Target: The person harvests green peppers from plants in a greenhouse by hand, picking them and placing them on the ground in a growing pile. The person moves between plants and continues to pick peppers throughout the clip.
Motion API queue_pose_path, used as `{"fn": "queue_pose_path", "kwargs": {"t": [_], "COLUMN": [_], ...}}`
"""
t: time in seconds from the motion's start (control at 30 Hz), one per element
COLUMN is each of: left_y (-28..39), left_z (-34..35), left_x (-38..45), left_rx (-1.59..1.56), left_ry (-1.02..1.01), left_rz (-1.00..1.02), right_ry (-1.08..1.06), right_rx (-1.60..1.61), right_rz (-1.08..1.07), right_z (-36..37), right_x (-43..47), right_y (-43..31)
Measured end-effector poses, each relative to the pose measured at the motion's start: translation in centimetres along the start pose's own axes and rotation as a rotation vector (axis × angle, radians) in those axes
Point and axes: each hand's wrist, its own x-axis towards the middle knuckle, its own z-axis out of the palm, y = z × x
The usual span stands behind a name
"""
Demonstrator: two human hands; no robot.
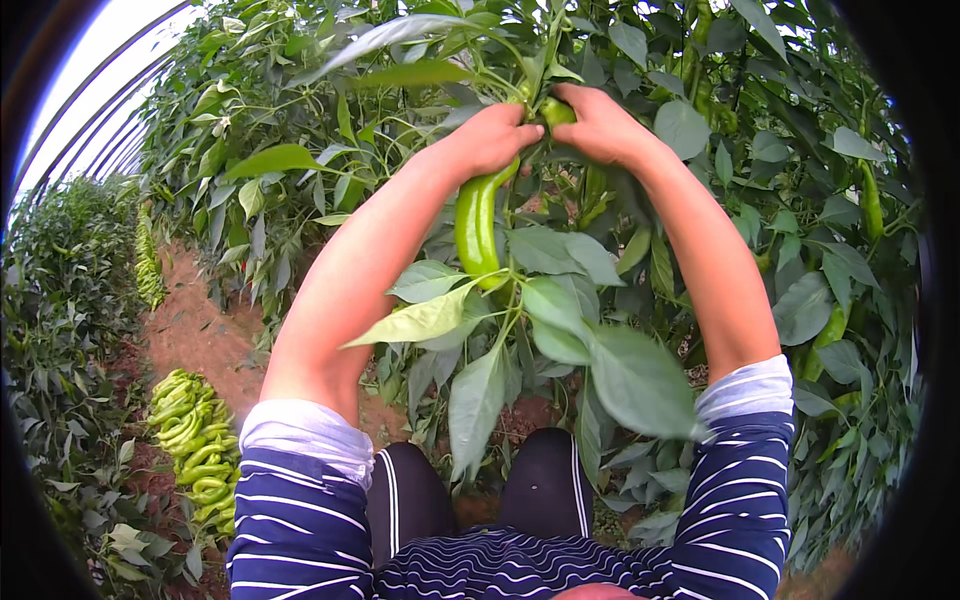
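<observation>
Both of my arms reach up into a leafy pepper plant (551,307). My left hand (495,141) is closed around the top end of a long, curved green pepper (477,221), which hangs below it among the leaves. Close beside it, my right hand (600,124) has its thumb and fingers around the upper part of another green pepper (556,111) near the stem. The lower part of that second pepper is hidden. A large leaf (641,379) hangs below my hands, in front of my knees.
Dense pepper plants with more green peppers (871,201) stand at the right. On the soil path (199,330) at the left lies a long pile of picked green peppers (196,442), with another pile (148,259) farther along. Greenhouse hoops (97,82) arch at the upper left.
</observation>
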Motion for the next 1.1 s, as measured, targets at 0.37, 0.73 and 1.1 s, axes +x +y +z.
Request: {"fn": "queue_pose_path", "kwargs": {"t": [0.37,0.73,1.1], "left_y": [0.6,0.4,-5.3], "left_z": [-0.1,1.6,2.0], "left_x": [-0.6,4.0,9.5], "left_rx": [0.124,0.590,0.895], "left_ry": [-0.006,0.154,0.142], "left_rz": [-0.026,0.358,0.343], "right_ry": [0.112,0.171,0.134], "right_rx": [-0.714,-0.771,-0.601], "right_rz": [0.061,0.255,0.414], "right_z": [-1.9,-3.7,-2.4], "right_x": [-0.8,0.9,4.6], "right_y": [-3.4,-0.1,2.9]}}
